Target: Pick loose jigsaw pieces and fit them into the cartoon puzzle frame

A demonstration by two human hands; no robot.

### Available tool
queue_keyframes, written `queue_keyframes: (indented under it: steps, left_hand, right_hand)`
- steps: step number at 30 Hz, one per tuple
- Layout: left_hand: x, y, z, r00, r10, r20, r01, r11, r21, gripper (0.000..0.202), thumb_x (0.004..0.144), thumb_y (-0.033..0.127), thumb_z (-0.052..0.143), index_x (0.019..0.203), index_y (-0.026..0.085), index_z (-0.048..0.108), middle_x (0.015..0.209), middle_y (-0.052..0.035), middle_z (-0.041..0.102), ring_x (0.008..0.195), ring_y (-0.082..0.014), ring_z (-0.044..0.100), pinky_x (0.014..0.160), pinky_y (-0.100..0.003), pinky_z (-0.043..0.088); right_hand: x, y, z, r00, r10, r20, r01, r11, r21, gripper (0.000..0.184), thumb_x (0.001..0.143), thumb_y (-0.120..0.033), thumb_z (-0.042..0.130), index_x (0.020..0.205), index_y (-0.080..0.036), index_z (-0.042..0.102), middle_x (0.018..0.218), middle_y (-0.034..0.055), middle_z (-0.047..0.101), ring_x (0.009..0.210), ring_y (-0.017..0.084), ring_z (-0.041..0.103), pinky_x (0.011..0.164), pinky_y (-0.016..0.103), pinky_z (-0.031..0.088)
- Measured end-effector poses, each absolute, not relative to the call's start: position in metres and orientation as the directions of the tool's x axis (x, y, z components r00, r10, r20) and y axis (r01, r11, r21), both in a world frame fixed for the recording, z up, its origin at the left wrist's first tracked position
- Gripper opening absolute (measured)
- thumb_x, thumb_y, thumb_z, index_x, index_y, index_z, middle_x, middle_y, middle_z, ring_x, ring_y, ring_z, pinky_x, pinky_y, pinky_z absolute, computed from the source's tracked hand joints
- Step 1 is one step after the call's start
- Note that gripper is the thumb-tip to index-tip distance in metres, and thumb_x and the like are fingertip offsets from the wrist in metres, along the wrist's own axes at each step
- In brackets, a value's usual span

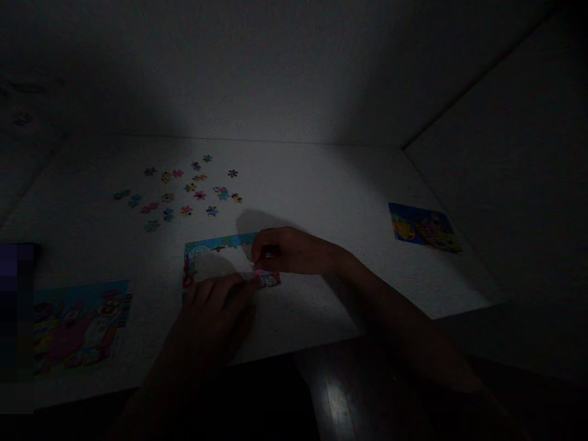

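A partly assembled jigsaw puzzle (223,242) lies on the white table, with a blue strip along its top and its middle showing bare table. My right hand (294,250) is over the puzzle's right side, thumb and fingers pinched on a puzzle piece that they mostly hide. Just below those fingertips is a joined group of pink and white pieces (270,280). My left hand (214,312) rests across the lower edge of the puzzle, fingers extended, one fingertip touching this group. It covers much of the bottom left part.
Several loose puzzle pieces (199,195) are scattered beyond the puzzle, to the left. A colourful picture sheet (82,327) lies at the near left, and a blue picture card or packet (425,227) at the right. Pale walls border the table's back and sides. The light is dim.
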State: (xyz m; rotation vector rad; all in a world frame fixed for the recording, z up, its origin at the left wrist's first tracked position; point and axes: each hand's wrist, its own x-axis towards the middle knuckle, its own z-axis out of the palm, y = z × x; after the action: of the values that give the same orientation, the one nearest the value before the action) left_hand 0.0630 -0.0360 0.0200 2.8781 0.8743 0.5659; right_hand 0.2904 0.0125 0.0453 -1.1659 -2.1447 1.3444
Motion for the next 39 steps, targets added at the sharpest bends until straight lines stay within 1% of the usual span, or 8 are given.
queue_keyframes:
  steps: [4, 8, 11, 17, 19, 27, 32, 39]
  left_hand:
    - [0.062, -0.037, 0.02, 0.767, 0.561, 0.311, 0.529, -0.827, 0.188, 0.033, 0.094, 0.02, 0.047, 0.126, 0.018, 0.053, 0.108, -0.0084, 0.059, 0.096, -0.0234, 0.05, 0.082, -0.039, 0.042]
    - [0.062, -0.037, 0.02, 0.757, 0.567, 0.325, 0.527, -0.824, 0.208, 0.03, 0.093, 0.019, 0.047, 0.121, 0.018, 0.057, 0.108, -0.0085, 0.06, 0.095, -0.0234, 0.051, 0.083, -0.039, 0.042]
    - [0.063, -0.036, 0.019, 0.749, 0.571, 0.335, 0.527, -0.821, 0.221, 0.028, 0.093, 0.018, 0.047, 0.118, 0.018, 0.059, 0.109, -0.0082, 0.061, 0.094, -0.0228, 0.052, 0.083, -0.039, 0.043]
    - [0.062, -0.037, 0.02, 0.74, 0.588, 0.327, 0.525, -0.808, 0.266, 0.028, 0.093, 0.019, 0.048, 0.119, 0.018, 0.058, 0.109, -0.0071, 0.062, 0.096, -0.0226, 0.053, 0.084, -0.038, 0.043]
    - [0.062, -0.038, 0.02, 0.743, 0.582, 0.332, 0.515, -0.813, 0.272, 0.028, 0.094, 0.019, 0.047, 0.12, 0.017, 0.058, 0.109, -0.0072, 0.062, 0.095, -0.0227, 0.054, 0.084, -0.039, 0.043]
    - [0.061, -0.037, 0.019, 0.741, 0.577, 0.343, 0.514, -0.817, 0.263, 0.027, 0.095, 0.019, 0.045, 0.119, 0.016, 0.058, 0.11, -0.007, 0.063, 0.095, -0.0225, 0.054, 0.083, -0.039, 0.042]
    - [0.062, -0.038, 0.019, 0.738, 0.587, 0.334, 0.522, -0.81, 0.269, 0.027, 0.095, 0.019, 0.045, 0.118, 0.015, 0.058, 0.108, -0.0068, 0.064, 0.093, -0.023, 0.054, 0.082, -0.04, 0.042]
    - [0.06, -0.039, 0.019, 0.738, 0.59, 0.328, 0.525, -0.807, 0.27, 0.03, 0.093, 0.018, 0.049, 0.122, 0.017, 0.057, 0.109, -0.0066, 0.063, 0.095, -0.0228, 0.053, 0.083, -0.039, 0.042]
  right_hand:
    - [0.294, 0.013, 0.047, -0.595, 0.785, -0.173, 0.396, 0.099, -0.913, 0.004, 0.081, -0.012, 0.062, 0.083, -0.014, 0.061, 0.075, -0.0023, 0.058, 0.068, 0.01, 0.052, 0.066, 0.023, 0.04]
    - [0.297, 0.015, 0.043, -0.54, 0.822, -0.18, 0.291, -0.019, -0.957, 0.01, 0.082, -0.017, 0.061, 0.092, -0.014, 0.063, 0.082, -0.0002, 0.062, 0.073, 0.011, 0.056, 0.069, 0.025, 0.044]
    - [0.295, 0.014, 0.041, -0.533, 0.822, -0.201, 0.261, -0.066, -0.963, 0.014, 0.085, -0.016, 0.057, 0.096, -0.014, 0.065, 0.085, 0.0006, 0.065, 0.073, 0.011, 0.058, 0.072, 0.025, 0.046]
    - [0.284, 0.001, 0.047, -0.462, 0.842, -0.278, 0.401, -0.082, -0.913, 0.01, 0.083, -0.013, 0.059, 0.086, -0.014, 0.068, 0.07, -0.0015, 0.062, 0.062, 0.009, 0.055, 0.06, 0.022, 0.041]
    - [0.282, -0.002, 0.048, -0.458, 0.836, -0.303, 0.406, -0.106, -0.908, 0.009, 0.083, -0.012, 0.059, 0.084, -0.014, 0.067, 0.066, -0.002, 0.06, 0.059, 0.009, 0.054, 0.056, 0.022, 0.039]
    - [0.284, -0.003, 0.049, -0.442, 0.839, -0.316, 0.457, -0.093, -0.885, 0.007, 0.081, -0.012, 0.058, 0.082, -0.014, 0.064, 0.069, -0.0015, 0.06, 0.062, 0.009, 0.055, 0.058, 0.022, 0.038]
    - [0.284, -0.004, 0.052, -0.468, 0.832, -0.3, 0.494, -0.036, -0.869, 0.006, 0.082, -0.014, 0.057, 0.082, -0.014, 0.063, 0.071, -0.0016, 0.06, 0.064, 0.009, 0.055, 0.059, 0.022, 0.038]
    - [0.279, -0.006, 0.054, -0.398, 0.87, -0.292, 0.618, 0.019, -0.786, 0.005, 0.082, -0.014, 0.057, 0.082, -0.014, 0.062, 0.072, -0.0007, 0.061, 0.064, 0.01, 0.054, 0.056, 0.022, 0.035]
